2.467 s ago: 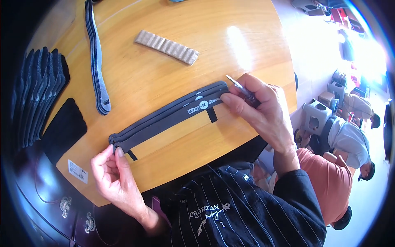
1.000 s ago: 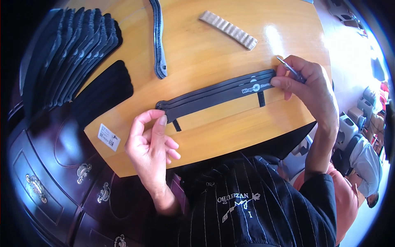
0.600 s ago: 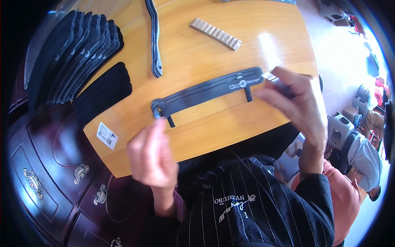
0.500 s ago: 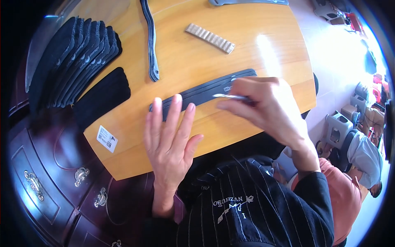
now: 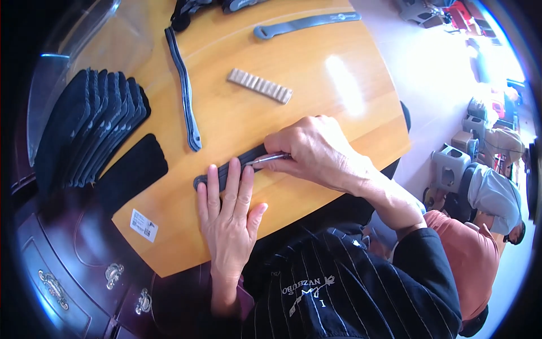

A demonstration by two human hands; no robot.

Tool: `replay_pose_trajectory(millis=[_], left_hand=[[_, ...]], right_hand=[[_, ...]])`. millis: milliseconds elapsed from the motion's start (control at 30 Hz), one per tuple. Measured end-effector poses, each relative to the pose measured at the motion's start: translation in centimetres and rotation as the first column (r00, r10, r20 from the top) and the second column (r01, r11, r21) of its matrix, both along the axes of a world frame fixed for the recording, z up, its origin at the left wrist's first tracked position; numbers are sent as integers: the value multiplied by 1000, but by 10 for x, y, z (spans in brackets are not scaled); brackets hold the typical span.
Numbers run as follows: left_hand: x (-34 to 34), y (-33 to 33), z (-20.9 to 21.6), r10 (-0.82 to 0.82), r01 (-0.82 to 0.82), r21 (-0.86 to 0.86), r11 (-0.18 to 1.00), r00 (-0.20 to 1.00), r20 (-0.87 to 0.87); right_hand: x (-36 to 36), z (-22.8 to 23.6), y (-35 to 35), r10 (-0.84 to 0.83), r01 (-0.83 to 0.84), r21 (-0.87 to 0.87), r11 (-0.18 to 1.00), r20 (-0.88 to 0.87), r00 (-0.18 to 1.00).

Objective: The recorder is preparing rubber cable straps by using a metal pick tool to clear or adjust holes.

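Note:
My left hand (image 5: 228,226) lies with fingers stretched out, its fingertips resting on the left part of a small stack of dark grey straps (image 5: 248,156). In my right hand (image 5: 316,150) is a slim silver pointed tool (image 5: 265,160), pinched between thumb and fingers. The tool's tip sits at the near edge of the straps, just beside my left fingertips. My right hand covers the right end of the stack. Whether the tool is a blade or tweezers cannot be made out.
Nearby on the wooden table (image 5: 350,135) are a bundle of long straps (image 5: 183,90), a ridged tan block (image 5: 259,86) and a single grey strap (image 5: 307,25). Black fabric pieces (image 5: 93,127) fan out at left, beside a flat black piece (image 5: 135,169). People sit at the right.
My right hand has come down and left, bringing the tool's tip to the straps. My left fingertips now lie on the stack. The whole view has shifted, showing more of the table's far side.

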State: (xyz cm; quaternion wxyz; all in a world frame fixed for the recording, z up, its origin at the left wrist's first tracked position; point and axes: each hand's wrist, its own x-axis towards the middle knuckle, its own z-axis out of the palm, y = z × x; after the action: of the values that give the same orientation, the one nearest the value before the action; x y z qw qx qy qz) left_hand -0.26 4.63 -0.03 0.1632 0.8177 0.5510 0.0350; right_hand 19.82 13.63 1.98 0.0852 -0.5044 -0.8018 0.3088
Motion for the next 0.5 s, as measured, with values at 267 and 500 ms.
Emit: replay_pose_trajectory(millis=[267, 500], left_hand=[[-7, -2, 5, -21, 25, -58, 998, 997, 70], [-13, -8, 3, 24, -24, -3, 1000, 989, 148]], right_hand=[[46, 27, 49, -300, 304, -2, 953, -163, 940], [70, -15, 111, -328, 287, 536, 794, -19, 944]])
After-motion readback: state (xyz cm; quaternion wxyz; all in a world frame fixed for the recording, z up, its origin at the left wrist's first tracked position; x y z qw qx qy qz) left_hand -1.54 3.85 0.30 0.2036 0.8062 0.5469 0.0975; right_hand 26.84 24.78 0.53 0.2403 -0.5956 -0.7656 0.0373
